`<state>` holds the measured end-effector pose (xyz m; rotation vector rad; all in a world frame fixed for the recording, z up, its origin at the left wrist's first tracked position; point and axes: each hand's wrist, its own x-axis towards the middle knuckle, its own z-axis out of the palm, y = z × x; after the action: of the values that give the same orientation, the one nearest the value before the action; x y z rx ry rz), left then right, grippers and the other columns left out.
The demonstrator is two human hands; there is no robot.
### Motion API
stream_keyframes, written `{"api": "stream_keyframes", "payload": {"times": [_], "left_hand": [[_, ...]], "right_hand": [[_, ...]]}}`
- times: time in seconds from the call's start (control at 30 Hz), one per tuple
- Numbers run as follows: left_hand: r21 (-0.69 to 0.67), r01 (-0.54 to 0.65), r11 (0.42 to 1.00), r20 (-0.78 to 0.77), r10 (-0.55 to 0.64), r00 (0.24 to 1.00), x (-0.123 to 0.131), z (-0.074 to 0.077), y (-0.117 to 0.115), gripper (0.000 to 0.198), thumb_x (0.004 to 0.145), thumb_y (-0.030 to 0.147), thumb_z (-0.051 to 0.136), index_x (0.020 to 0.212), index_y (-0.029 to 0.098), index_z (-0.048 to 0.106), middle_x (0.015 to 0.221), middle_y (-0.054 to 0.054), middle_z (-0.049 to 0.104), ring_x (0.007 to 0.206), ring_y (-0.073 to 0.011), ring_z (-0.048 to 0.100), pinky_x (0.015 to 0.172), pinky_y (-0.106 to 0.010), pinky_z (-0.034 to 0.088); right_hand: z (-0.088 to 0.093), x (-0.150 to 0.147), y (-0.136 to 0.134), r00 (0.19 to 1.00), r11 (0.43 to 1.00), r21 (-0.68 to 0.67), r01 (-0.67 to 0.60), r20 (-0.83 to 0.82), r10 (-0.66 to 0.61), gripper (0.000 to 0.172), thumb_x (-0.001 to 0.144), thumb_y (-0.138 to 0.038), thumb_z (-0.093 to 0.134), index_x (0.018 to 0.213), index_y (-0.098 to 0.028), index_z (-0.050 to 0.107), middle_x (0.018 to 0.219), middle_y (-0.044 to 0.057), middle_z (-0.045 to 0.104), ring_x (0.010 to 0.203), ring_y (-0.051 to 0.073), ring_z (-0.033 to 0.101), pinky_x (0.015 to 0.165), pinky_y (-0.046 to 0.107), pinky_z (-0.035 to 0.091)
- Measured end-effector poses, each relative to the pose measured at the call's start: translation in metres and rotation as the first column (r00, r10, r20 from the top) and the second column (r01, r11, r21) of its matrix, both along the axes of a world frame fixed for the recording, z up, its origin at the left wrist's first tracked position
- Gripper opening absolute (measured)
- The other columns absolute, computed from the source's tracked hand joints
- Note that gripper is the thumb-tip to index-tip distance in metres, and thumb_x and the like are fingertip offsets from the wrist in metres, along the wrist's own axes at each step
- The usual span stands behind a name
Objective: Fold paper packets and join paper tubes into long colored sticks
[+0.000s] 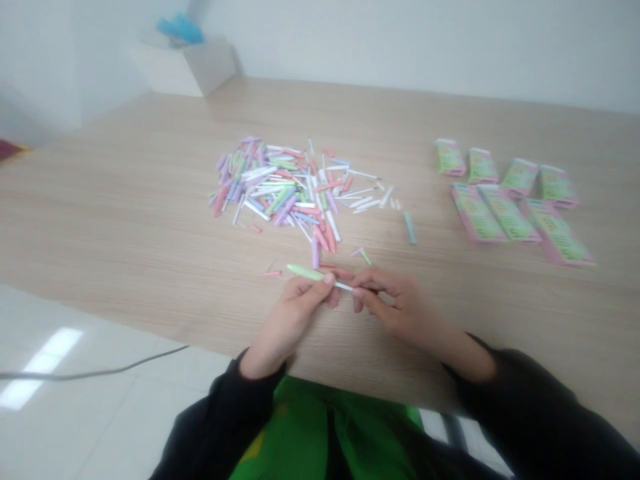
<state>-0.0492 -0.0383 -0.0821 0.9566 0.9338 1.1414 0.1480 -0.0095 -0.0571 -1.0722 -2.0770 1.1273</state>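
My left hand (305, 297) is closed around a light green, tapered pen barrel (304, 271) with its tip pointing left. From the barrel's right end a thin white rod (344, 286) sticks out. The fingers of my right hand (387, 297) pinch the far end of that rod. Beyond both hands lies a loose pile of pen parts (280, 187) in purple, pink, green, blue and white, with thin white sticks among them. A purple piece (315, 253) lies just past my left hand. Small green and purple bits (365, 256) rest beyond my right fingers.
Several green and pink packets (510, 212) lie at the right of the wooden table (125, 220). One blue-green piece (410, 227) sits apart from the pile. At the back left stands a white box (195, 67) with something blue (181, 29) on top. A cable (100, 371) crosses the floor.
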Motion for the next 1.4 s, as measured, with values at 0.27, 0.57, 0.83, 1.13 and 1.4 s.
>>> {"api": "stream_keyframes", "payload": {"times": [0.27,0.57,0.83,1.13,1.4], "left_hand": [[0.045,-0.101,0.994,0.024,0.1,0.995,0.009,-0.001,-0.001,0.039,0.087,0.052,0.076,0.069,0.018,0.072,0.069,-0.002,0.062,0.072,-0.018,0.056,0.075,-0.031,0.044],[0.109,-0.195,0.975,0.023,0.193,0.981,0.004,-0.002,-0.001,0.042,0.089,0.053,0.074,0.066,0.018,0.071,0.064,0.0,0.057,0.065,-0.0145,0.05,0.067,-0.028,0.041],[0.056,-0.067,0.996,0.045,0.065,0.997,0.011,-0.001,-0.004,0.045,0.089,0.058,0.072,0.066,0.019,0.069,0.062,-0.001,0.06,0.063,-0.0166,0.057,0.069,-0.031,0.046],[0.035,-0.049,0.998,0.117,0.045,0.992,0.014,-0.004,-0.005,0.046,0.091,0.056,0.07,0.065,0.018,0.067,0.063,0.0,0.061,0.063,-0.0153,0.057,0.069,-0.03,0.045],[-0.037,-0.253,0.967,0.123,0.255,0.959,0.013,-0.005,-0.002,0.039,0.08,0.054,0.083,0.076,0.015,0.076,0.056,0.002,0.062,0.054,-0.0092,0.05,0.057,-0.023,0.039]], "right_hand": [[-0.01,-0.009,0.003,0.928,0.908,-0.414,-0.065,-0.36,-0.097,0.036,0.089,-0.046,0.073,0.093,-0.026,0.043,0.063,-0.006,0.068,0.053,0.012,0.06,0.054,0.026,0.046],[0.004,0.004,0.013,0.976,0.91,-0.381,-0.163,-0.197,0.092,0.045,0.089,-0.062,0.068,0.076,-0.019,0.071,0.073,0.003,0.075,0.063,0.013,0.066,0.064,0.028,0.055],[0.002,-0.001,0.007,0.974,0.926,-0.346,-0.149,-0.21,0.079,0.049,0.09,-0.064,0.066,0.069,-0.02,0.068,0.064,0.002,0.071,0.059,0.014,0.063,0.061,0.028,0.054],[0.0,-0.004,0.006,0.966,0.922,-0.354,-0.156,-0.251,0.068,0.045,0.09,-0.06,0.069,0.07,-0.02,0.068,0.063,0.001,0.068,0.057,0.013,0.06,0.059,0.027,0.052],[-0.002,0.005,0.02,0.985,0.937,-0.335,-0.099,-0.17,0.044,0.047,0.084,-0.066,0.071,0.08,-0.019,0.073,0.068,0.002,0.072,0.058,0.013,0.061,0.058,0.026,0.05]]}}
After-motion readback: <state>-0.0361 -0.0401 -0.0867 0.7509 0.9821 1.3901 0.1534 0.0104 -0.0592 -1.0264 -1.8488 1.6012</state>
